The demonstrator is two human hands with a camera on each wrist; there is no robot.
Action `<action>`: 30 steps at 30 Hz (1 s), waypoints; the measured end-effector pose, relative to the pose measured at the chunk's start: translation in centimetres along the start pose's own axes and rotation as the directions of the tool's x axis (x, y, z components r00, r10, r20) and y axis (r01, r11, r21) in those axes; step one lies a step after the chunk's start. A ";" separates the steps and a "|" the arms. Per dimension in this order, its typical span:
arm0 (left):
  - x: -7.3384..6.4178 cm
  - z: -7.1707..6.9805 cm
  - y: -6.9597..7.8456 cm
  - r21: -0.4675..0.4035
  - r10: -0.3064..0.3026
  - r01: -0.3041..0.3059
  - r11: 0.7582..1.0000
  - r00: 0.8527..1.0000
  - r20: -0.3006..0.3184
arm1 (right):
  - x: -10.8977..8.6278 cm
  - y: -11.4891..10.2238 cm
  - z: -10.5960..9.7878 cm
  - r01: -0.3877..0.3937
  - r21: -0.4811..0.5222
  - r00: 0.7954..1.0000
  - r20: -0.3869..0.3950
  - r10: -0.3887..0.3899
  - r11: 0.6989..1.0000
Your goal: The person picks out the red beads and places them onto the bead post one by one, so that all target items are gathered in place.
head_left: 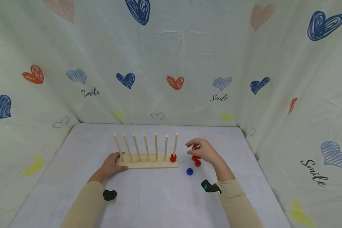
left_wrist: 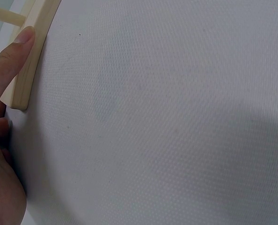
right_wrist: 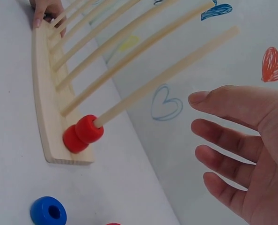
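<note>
A wooden peg rack [head_left: 148, 165] stands on the table, with a row of several upright pegs along its base. My left hand [head_left: 111, 165] grips the rack's left end, thumb [left_wrist: 18, 51] on the front edge and fingers behind. Two red beads [right_wrist: 88, 130] sit stacked at the foot of the rightmost peg. To the right of the rack my right hand [head_left: 203, 150] hovers over loose red beads [head_left: 198, 163], its fingers apart and holding nothing. It partly hides some of these beads. A blue bead [head_left: 189, 171] lies nearer to me, in front of the red ones.
A white cloth covers the table [head_left: 156, 196]. Behind and at both sides hangs a pale curtain [head_left: 165, 104] printed with hearts and the word Smile. Dark wrist cameras [head_left: 110, 195] are worn at both sleeves.
</note>
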State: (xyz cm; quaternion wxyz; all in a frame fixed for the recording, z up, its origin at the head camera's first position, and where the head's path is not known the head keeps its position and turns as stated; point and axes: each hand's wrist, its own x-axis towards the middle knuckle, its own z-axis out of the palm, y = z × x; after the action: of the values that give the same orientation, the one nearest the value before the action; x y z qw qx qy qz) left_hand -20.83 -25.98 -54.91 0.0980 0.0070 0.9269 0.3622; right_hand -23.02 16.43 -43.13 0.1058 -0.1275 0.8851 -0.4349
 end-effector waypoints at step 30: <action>0.0 -0.1 0.2 0.031 0.000 -0.001 1.000 1.000 0.006 | -0.7 4.0 1.4 -0.108 -0.022 0.993 0.051 0.109 0.994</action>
State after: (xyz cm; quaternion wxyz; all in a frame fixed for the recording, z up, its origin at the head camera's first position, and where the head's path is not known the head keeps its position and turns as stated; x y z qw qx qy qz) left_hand -20.89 -25.86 -54.73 0.1004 0.0097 0.9320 0.3480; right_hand -22.43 17.94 -47.08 0.1508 -0.0915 0.8918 -0.4166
